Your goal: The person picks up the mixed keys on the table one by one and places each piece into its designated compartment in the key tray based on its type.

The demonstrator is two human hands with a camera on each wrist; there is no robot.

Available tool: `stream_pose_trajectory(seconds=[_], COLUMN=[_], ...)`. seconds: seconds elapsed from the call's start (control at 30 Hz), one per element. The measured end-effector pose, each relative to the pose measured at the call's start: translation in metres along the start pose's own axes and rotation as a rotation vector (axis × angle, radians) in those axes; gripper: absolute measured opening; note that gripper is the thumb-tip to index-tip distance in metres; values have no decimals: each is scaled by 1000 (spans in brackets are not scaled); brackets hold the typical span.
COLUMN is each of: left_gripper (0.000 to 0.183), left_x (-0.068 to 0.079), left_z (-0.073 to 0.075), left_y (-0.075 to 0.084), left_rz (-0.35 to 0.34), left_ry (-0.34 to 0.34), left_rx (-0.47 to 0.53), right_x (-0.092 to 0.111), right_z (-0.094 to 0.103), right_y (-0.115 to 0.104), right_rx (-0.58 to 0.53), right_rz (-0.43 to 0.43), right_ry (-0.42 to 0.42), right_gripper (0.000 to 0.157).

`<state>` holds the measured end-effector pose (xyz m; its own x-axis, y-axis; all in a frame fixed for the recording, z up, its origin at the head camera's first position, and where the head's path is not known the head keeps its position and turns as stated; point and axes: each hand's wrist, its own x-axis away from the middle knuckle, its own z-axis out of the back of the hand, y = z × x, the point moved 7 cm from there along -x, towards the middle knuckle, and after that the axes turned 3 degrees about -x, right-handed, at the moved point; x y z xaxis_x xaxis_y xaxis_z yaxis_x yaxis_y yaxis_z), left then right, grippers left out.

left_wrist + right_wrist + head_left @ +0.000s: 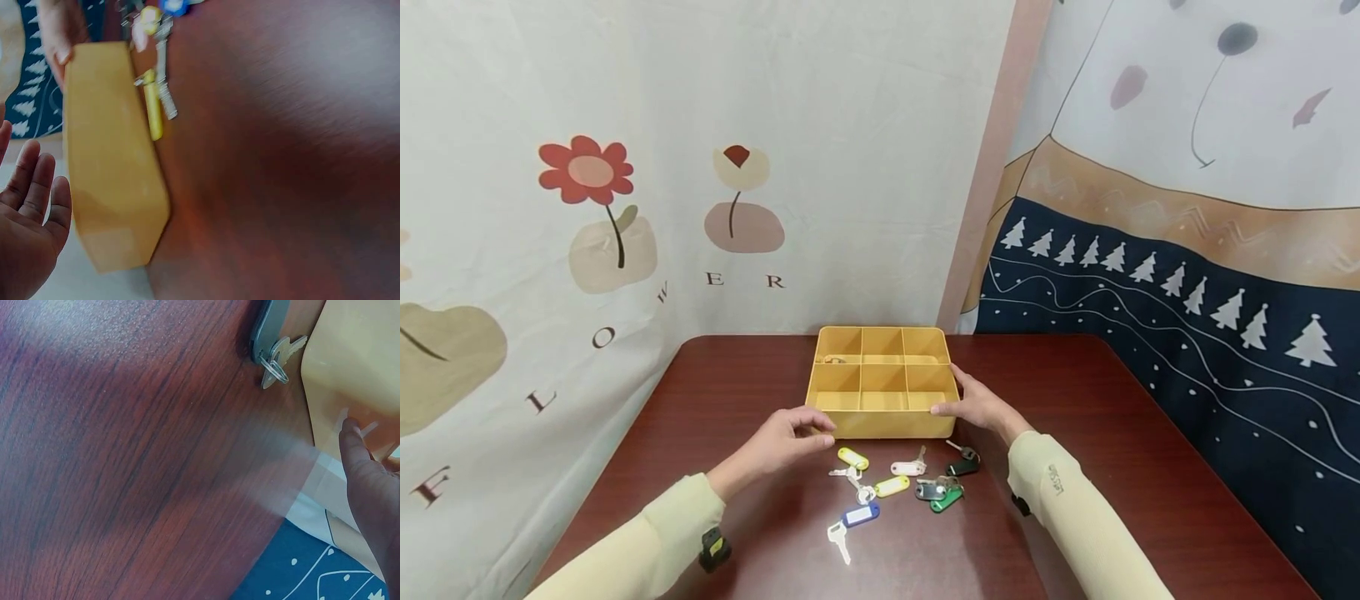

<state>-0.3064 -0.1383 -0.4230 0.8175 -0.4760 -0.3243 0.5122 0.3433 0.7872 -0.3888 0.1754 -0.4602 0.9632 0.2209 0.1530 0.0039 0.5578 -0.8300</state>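
A yellow six-compartment box (883,423) stands on the table, with a small metallic item (833,360) in its back left compartment. My right hand (981,406) holds the box at its right front corner, thumb on the front and fingers along the side. Beside the left front corner, my left hand (786,437) has loosely bent fingers; in the left wrist view its fingers (39,181) are extended and hold nothing. Before the box lie keys with tags: yellow (853,457), another yellow (892,487), pale (908,468), blue (861,515), grey (930,492), green (947,500) and black (962,467).
The dark red wooden table (737,375) ends just behind the box. A pale curtain with flowers (850,167) hangs behind, and a navy cloth with white trees (1150,317) hangs at the right. A loose-looking key (839,542) lies nearest the front, by the blue tag.
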Motion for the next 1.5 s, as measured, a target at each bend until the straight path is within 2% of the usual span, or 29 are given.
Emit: stream_pose_trajectory(seconds=[0.03,0.13,0.4,0.6,0.93,1.13,1.23,1.37,1.5], left_gripper=[16,17,10,7,12,14,14,11,8], left_x=[3,10,25,36,49,51,52,52,51], left_z=[-4,-15,-42,-58,-68,-72,-75,-76,-75], left_y=[-1,-1,-3,-4,-3,-10,-13,-12,-10], left_rz=[13,-7,-11,-82,-166,-90,-50,-43,-82], left_ry=[-20,-65,-159,-196,-198,-205,-219,-226,-221], left_rx=[4,-4,-12,-102,-213,-316,-342,-367,-397], right_x=[0,1,1,1,2,1,2,2,1], right_z=[0,-1,-1,-1,0,0,0,0,0], right_y=[-1,0,2,1,1,2,2,2,1], right_rx=[2,-8,-24,-28,-29,-22,-12,-12,-13], right_rz=[4,7,9,12,12,11,10,20,25], right_ry=[0,-6,-9,-8,-6,-6,-4,-7,-6], right_gripper=[100,98,99,98,100,99,103,107,108])
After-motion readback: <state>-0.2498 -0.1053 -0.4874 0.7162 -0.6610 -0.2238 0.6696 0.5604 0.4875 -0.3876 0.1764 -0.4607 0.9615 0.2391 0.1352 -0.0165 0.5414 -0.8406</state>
